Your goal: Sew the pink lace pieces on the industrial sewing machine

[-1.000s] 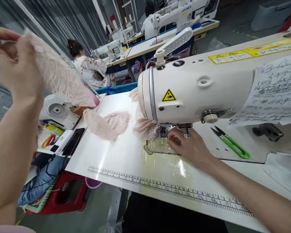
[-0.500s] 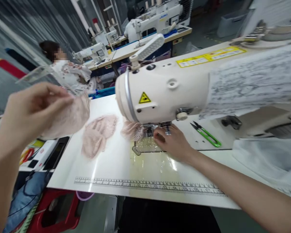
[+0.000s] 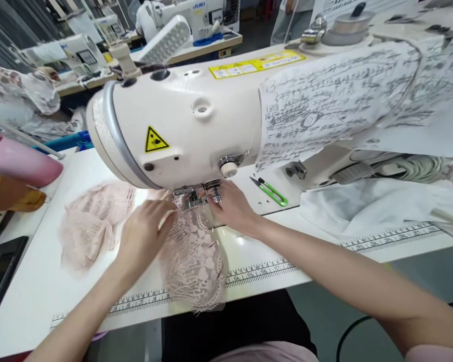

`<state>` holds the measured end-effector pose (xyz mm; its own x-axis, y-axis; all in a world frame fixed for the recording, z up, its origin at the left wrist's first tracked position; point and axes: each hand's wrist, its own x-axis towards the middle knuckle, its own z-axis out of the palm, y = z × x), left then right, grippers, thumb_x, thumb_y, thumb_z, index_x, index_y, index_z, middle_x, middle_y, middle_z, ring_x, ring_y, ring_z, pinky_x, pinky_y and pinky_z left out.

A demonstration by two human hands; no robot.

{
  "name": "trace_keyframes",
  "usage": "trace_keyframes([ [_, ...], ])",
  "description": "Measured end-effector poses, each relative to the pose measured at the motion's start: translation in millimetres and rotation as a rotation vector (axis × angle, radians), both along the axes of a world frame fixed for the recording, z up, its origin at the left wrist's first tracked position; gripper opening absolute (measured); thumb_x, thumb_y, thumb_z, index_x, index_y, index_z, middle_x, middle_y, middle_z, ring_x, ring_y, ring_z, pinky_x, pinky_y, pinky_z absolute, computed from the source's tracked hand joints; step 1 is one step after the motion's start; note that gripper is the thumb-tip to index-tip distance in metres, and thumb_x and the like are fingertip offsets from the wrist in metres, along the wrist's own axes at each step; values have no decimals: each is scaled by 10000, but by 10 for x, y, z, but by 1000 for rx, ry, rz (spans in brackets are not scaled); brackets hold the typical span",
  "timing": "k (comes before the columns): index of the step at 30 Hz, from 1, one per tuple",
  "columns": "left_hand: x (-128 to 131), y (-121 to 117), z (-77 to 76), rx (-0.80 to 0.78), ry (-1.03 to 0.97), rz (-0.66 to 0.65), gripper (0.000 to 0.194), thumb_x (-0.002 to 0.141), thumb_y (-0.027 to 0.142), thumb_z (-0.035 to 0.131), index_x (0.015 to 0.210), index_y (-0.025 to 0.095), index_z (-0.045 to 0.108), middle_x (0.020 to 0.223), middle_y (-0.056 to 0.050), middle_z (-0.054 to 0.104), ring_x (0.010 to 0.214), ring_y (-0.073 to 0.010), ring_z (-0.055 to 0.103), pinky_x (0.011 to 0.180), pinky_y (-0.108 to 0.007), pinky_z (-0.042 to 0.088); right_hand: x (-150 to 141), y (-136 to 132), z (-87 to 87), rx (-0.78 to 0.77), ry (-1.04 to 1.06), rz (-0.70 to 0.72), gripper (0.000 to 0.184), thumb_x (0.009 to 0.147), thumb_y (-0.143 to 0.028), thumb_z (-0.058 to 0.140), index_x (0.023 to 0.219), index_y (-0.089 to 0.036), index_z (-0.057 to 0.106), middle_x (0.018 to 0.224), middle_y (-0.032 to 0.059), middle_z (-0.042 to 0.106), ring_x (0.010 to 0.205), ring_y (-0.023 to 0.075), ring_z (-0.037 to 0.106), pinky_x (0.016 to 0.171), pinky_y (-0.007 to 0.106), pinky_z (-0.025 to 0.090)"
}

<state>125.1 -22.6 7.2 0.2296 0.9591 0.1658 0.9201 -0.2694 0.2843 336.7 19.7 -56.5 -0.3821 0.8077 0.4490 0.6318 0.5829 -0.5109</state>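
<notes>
A pink lace piece (image 3: 196, 266) lies under the presser foot (image 3: 193, 198) of the white sewing machine (image 3: 181, 120) and hangs a little over the table's front edge. My left hand (image 3: 147, 229) is closed on its left side, fingertips close to the foot. On the other side of the foot, my right hand (image 3: 232, 206) has its fingers bent in by the needle area. Machine parts partly cover those fingertips, so what they grip is hidden. Another crumpled pink fabric piece (image 3: 90, 221) rests on the table left of my left hand.
Green thread snips (image 3: 270, 192) lie right of my right hand. White cloth (image 3: 347, 203) is heaped farther right. A pink bottle (image 3: 18, 158), an amber container (image 3: 11, 193) and a black phone (image 3: 3, 274) stand or lie at left. A printed ruler (image 3: 264, 271) runs along the front edge.
My left hand has come down and right from the raised position, bringing pink fabric to the presser foot. Lace now spreads in front of the foot. My view has shifted closer and rightward.
</notes>
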Motion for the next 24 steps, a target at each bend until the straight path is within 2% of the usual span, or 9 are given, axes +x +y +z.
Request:
trace_keyframes([
  [1,56,-72,-57,105,60,-76,278,933,368,438,967,211,665,939,-67,721,842,-235,679,670,-367,559,3,-2,-1,10,5,2,229,883,-71,433,960,-190,613,1014,43,669,982,193,564,858,333,418],
  [3,165,-240,-150,196,130,-279,252,951,299,441,1065,206,645,1070,-76,715,977,-233,673,782,-378,578,9,-13,-4,66,11,34,238,882,-71,440,948,-204,626,1016,29,674,973,182,562,847,325,422],
  [5,245,-368,-243,259,202,-370,337,947,296,468,1242,168,570,1230,-121,654,1118,-264,629,857,-402,577,17,-31,-5,163,0,91,266,877,-61,438,926,-221,645,994,10,683,988,170,561,871,319,417],
  [8,270,-399,-374,263,258,-390,514,937,297,475,1408,102,409,1352,-173,556,1264,-305,524,956,-449,540,28,-52,-4,297,-106,160,300,861,-43,441,890,-230,673,971,-11,696,1031,163,562,956,324,389],
  [11,208,-298,-445,234,256,-411,588,919,284,466,1458,91,331,1402,-176,506,1308,-311,476,1009,-462,508,35,-49,-2,338,-290,128,327,866,-42,429,932,-236,685,992,-6,700,1065,178,569,1013,354,368],
  [13,157,-220,-461,227,243,-429,620,899,277,466,1470,92,310,1428,-176,476,1327,-314,451,1029,-467,493,39,-33,-2,326,-375,96,373,884,-38,400,992,-264,677,1005,-3,697,1090,181,572,1033,374,365],
  [16,102,-133,-478,222,208,-442,657,868,260,467,1485,120,288,1445,-159,461,1341,-318,432,1051,-486,471,44,-1,-17,300,-392,92,410,908,-46,373,1049,-301,662,1021,-7,690,1102,182,572,1056,392,356],
  [20,63,-64,-520,214,188,-440,674,846,258,466,1485,137,291,1439,-144,473,1333,-322,443,1051,-499,468,33,32,-60,238,-350,107,357,921,-88,410,1074,-288,664,1002,11,698,1034,199,590,1045,409,367],
  [24,44,-23,-560,230,186,-433,638,837,259,470,1446,105,362,1384,-159,531,1293,-325,489,1028,-491,488,-9,59,-104,151,-336,83,290,949,-162,425,1034,-284,675,987,-1,709,1023,192,595,1052,372,372],
])
